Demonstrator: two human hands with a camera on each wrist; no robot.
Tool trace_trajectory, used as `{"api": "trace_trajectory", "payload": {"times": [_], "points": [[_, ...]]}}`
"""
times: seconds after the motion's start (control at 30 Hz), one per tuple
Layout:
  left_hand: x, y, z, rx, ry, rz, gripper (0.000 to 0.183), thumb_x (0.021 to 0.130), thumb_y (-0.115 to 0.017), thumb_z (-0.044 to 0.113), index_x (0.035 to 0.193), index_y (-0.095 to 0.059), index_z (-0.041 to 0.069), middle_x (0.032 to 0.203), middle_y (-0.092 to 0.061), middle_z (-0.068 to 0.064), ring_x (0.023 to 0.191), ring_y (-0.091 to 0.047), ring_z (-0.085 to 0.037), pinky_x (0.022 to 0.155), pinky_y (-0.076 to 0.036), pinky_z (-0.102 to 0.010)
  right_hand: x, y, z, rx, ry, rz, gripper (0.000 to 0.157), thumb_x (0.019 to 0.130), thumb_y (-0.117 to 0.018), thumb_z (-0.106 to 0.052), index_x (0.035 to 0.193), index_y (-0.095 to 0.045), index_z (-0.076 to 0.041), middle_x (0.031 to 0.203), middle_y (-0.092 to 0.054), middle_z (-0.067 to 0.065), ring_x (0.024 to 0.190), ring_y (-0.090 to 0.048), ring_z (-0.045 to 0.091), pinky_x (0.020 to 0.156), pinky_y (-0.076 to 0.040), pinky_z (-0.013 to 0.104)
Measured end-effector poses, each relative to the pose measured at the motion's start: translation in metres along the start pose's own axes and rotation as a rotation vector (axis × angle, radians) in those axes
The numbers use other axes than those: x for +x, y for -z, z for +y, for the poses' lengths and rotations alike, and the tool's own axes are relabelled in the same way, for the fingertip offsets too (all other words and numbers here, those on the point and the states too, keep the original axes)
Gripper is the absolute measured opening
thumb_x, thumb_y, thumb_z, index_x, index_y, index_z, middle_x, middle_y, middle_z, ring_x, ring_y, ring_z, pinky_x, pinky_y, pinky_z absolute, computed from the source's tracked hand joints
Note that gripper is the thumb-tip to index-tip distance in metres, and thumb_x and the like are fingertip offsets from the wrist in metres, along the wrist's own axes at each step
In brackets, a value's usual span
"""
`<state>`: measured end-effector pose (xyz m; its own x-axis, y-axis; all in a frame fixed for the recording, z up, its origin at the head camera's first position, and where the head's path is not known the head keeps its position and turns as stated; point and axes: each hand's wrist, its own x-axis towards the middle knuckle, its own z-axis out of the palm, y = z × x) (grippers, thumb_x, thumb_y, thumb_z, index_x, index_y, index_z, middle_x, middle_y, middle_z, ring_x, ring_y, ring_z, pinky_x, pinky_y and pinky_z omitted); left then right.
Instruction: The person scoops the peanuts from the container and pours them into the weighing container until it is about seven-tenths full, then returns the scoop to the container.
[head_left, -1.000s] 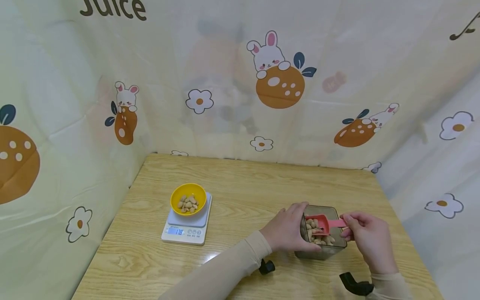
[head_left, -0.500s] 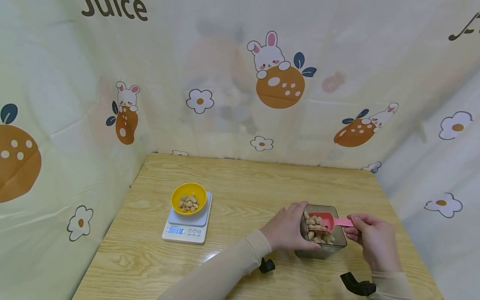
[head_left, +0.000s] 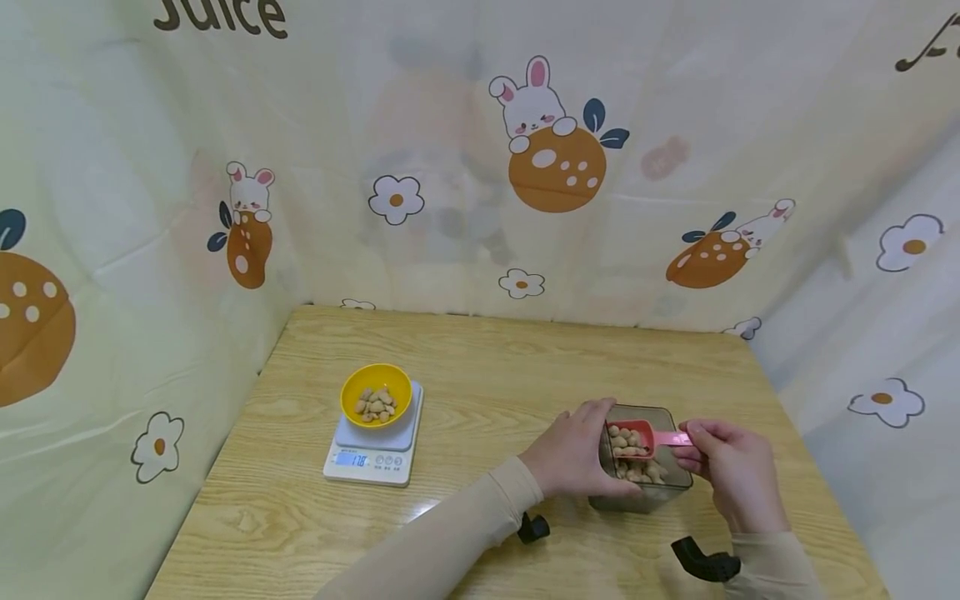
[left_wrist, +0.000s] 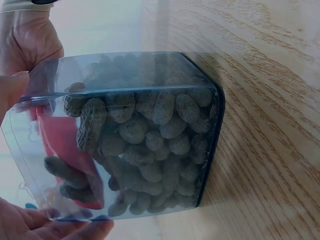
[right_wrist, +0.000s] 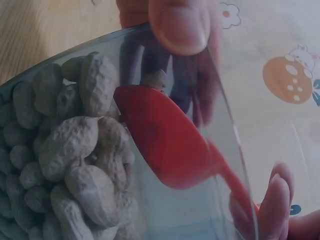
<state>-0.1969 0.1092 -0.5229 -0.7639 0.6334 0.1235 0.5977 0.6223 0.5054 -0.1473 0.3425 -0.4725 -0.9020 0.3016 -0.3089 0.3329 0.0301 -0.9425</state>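
My left hand [head_left: 573,454] grips the left side of a clear grey plastic container [head_left: 648,500], fingers at the far side and thumb along the near side. Unshelled peanuts [left_wrist: 150,140] fill much of the container, as the left wrist view shows. Between thumb and fingers, my right hand [head_left: 742,475] pinches the pink handle of a red scoop [right_wrist: 165,140]. The scoop's bowl is inside the container's mouth, above the heaped peanuts, and carries several peanuts [head_left: 626,437]. Through the wall in the right wrist view, the scoop looks tilted.
Left on the wooden table [head_left: 480,358] stands a white kitchen scale [head_left: 371,473] with a lit display. A yellow bowl [head_left: 405,404] with several peanuts sits on it. Printed curtains [head_left: 442,250] enclose the back and sides.
The scoop has come up out of the peanuts and now holds some. My right hand moved right, then slightly back left. My left hand stays on the container.
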Motion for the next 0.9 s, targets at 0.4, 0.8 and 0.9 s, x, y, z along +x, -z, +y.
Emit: {"api": "trace_trajectory", "payload": {"times": [0.4,0.8,0.9], "points": [[0.0,0.001,0.0,0.012,0.002,-0.011,0.122,0.079,-0.079,0.08,0.17,-0.024,0.019,0.166,-0.047,-0.001,0.147,-0.055,-0.015,0.123,-0.047,-0.044,0.001,0.021,0.003,0.239,-0.098,-0.056,0.045,0.113,-0.051,-0.01,0.084,-0.083,-0.025,0.085,-0.078,-0.007,0.068,-0.071,0.004,0.067,-0.063,0.021],[0.001,0.0,-0.001,0.015,0.002,-0.011,0.123,0.079,-0.077,0.081,0.17,-0.023,0.019,0.167,-0.046,-0.001,0.147,-0.056,-0.016,0.123,-0.046,-0.046,0.004,0.035,0.006,0.337,-0.158,-0.049,0.044,0.113,-0.052,-0.013,0.085,-0.085,-0.022,0.081,-0.078,-0.004,0.068,-0.071,0.004,0.067,-0.062,0.02],[0.001,-0.001,-0.001,0.021,0.002,-0.013,0.123,0.079,-0.076,0.082,0.171,-0.023,0.019,0.167,-0.047,-0.001,0.147,-0.056,-0.016,0.123,-0.047,-0.046,0.004,0.038,0.006,0.346,-0.167,-0.043,0.041,0.112,-0.055,-0.016,0.086,-0.085,-0.022,0.081,-0.079,-0.004,0.068,-0.071,0.004,0.068,-0.062,0.02]]}}
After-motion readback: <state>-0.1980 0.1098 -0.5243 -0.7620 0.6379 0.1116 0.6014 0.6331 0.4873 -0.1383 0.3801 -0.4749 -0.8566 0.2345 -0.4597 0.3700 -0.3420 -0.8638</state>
